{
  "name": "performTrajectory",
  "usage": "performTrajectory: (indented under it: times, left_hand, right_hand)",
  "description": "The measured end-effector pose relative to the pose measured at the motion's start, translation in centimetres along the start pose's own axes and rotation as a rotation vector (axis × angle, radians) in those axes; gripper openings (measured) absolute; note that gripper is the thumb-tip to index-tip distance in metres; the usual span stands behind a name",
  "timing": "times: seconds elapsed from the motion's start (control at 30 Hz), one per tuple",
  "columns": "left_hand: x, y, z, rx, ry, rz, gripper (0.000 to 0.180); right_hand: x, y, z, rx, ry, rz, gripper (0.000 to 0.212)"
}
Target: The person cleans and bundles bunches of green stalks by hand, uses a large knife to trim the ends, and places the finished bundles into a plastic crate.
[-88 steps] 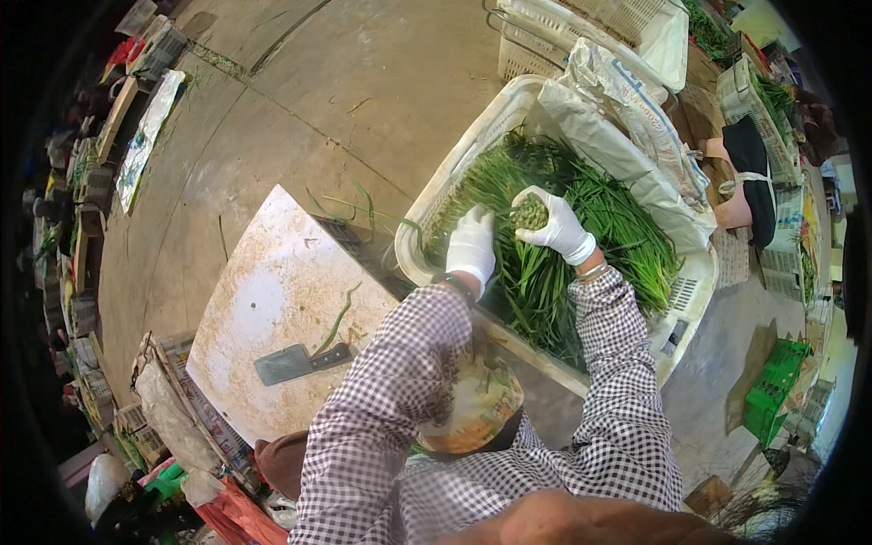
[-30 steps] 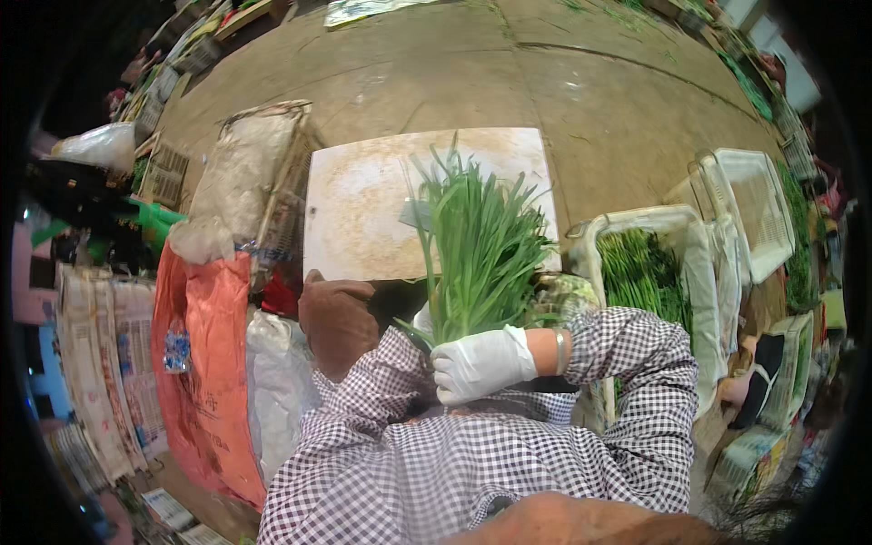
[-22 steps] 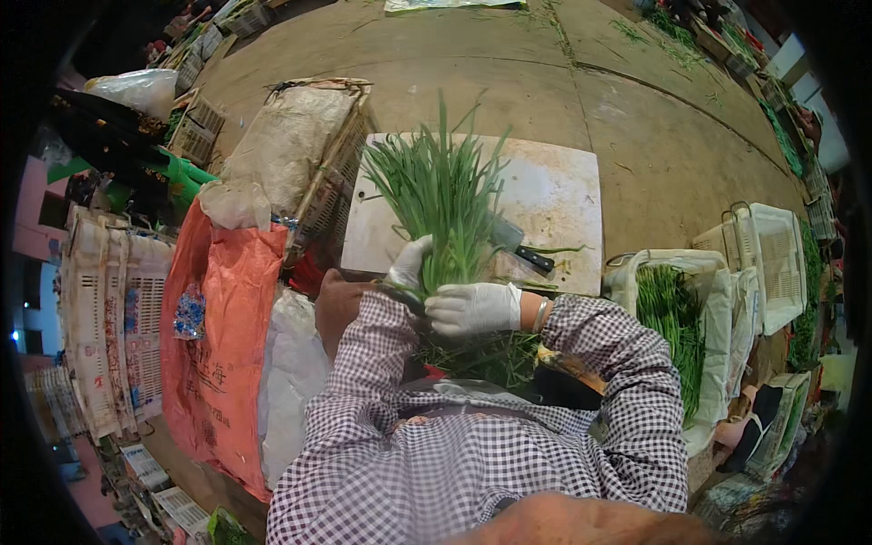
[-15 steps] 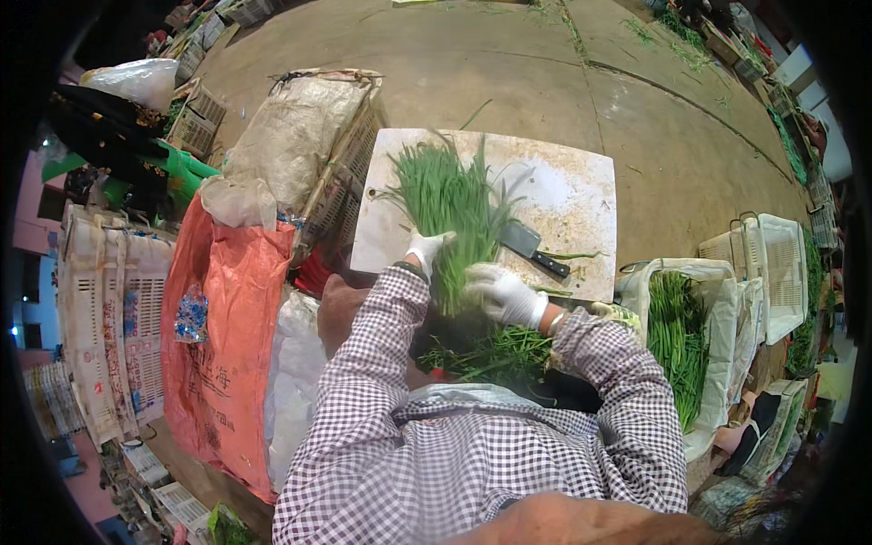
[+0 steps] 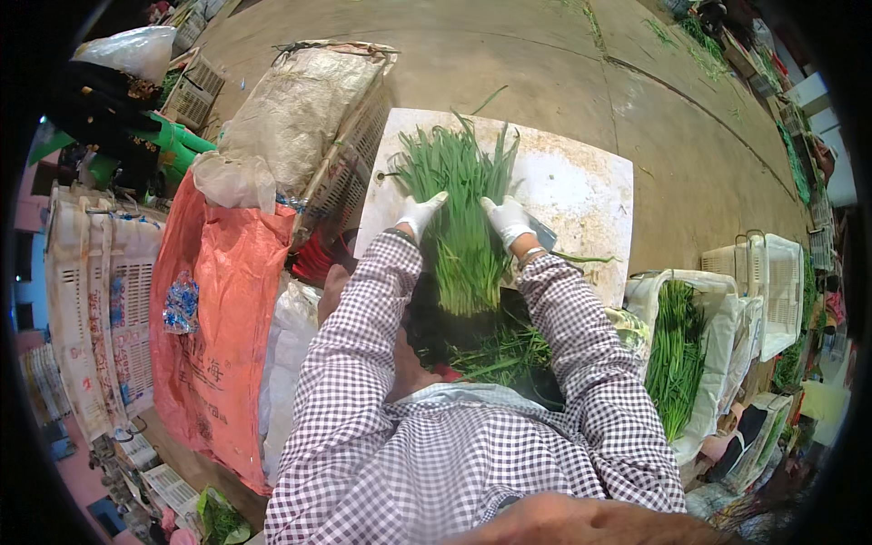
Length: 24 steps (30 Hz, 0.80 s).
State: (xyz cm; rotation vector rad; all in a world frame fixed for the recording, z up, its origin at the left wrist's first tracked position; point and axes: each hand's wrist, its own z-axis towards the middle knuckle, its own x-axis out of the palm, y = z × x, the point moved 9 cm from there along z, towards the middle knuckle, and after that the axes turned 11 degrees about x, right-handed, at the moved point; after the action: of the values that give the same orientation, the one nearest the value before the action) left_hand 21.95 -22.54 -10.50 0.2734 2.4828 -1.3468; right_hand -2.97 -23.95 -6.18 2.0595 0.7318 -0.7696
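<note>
A thick bunch of garlic chives (image 5: 466,245) lies on the white cutting board (image 5: 572,195), its pale cut ends toward me past the near edge. My left hand (image 5: 421,214), in a white glove, is closed on the left side of the bunch. From the right side my gloved right hand (image 5: 509,223) grips the same bunch, thumb against the leaves. Part of a knife blade (image 5: 543,234) shows beside my right wrist; its handle is hidden under my sleeve. Loose green trimmings (image 5: 504,354) lie below the board, near my lap.
On the right stands a white-lined crate (image 5: 674,354) of chives, with a white plastic basket (image 5: 781,291) behind it. An orange sack (image 5: 227,336) and a covered crate (image 5: 300,118) stand to the left. Concrete floor (image 5: 509,54) stretches beyond the board.
My right hand has moved up and forward onto the right side of the bunch. My left hand has shifted slightly forward. The bunch looks more gathered, and my right arm now covers the knife's handle.
</note>
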Motion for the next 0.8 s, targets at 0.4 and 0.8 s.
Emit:
performTrajectory:
  times: [0.4, 0.8]
  left_hand:
    - [4.3, -7.7, -7.6, 0.128, 0.336, -0.814, 0.021]
    - [-1.6, -22.5, -23.9, 0.776, 0.276, -0.785, 0.036]
  right_hand:
    - [1.7, 6.1, -6.5, -0.506, 0.488, 0.788, 0.053]
    - [-13.9, 10.7, -20.5, -0.806, 0.244, 0.796, 0.048]
